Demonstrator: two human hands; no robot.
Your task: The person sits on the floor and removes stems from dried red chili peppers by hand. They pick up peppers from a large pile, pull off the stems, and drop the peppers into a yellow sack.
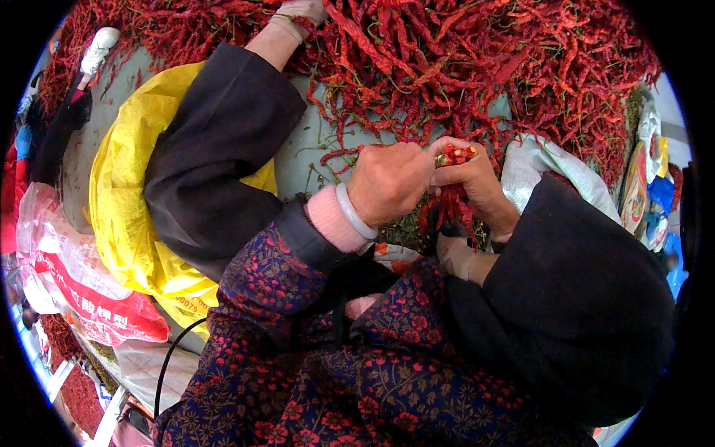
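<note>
My left hand (pixel 388 181), with a pale bangle at the wrist, is closed, its fingertips pinching at the stem end of a chili at the edge of a bunch. My right hand (pixel 475 181) grips this bunch of dried red chilies (pixel 453 202), with thumb and forefinger around its top. Orange-red cut or broken ends face up above the fingers, and the wrinkled pods hang below. Just beyond both hands spreads a large heap of dried red chilies (pixel 447 61), many with green stems. What lies inside my left palm is hidden.
My bent legs in dark trousers flank the hands. A yellow woven sack (pixel 125 179) lies under the left leg, a printed red-and-white bag (pixel 84 285) farther left. A white woven sack (pixel 525 162) stands at right. Another person's gloved hand (pixel 100 50) is at upper left.
</note>
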